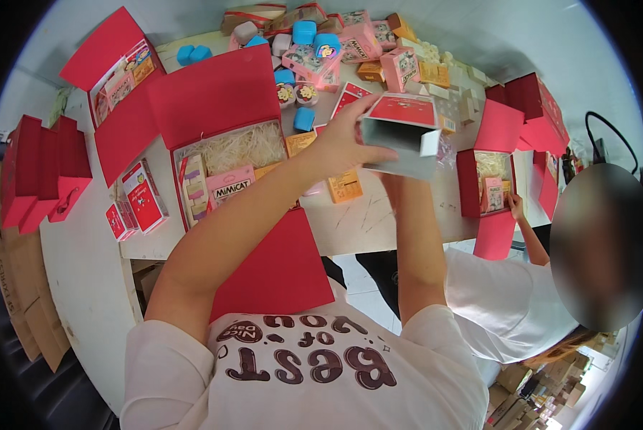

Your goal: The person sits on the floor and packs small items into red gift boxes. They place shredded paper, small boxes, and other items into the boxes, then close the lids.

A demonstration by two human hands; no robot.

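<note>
My left hand grips a small red and white carton by its left side, thumb along the lower edge. The carton is held above the table with its open end facing me; its pale inside looks bare and a white flap stands out at the right. My right hand is under the carton, its fingers hidden behind it. Left of the carton lies an open red gift box with shredded paper filler, a pink box and other small packs inside. My left forearm crosses over its corner.
Blue cases, pink boxes and orange boxes crowd the table's back. Red cartons stand at left, near another open gift box and stacked red boxes. A co-worker's hand touches an open gift box at right.
</note>
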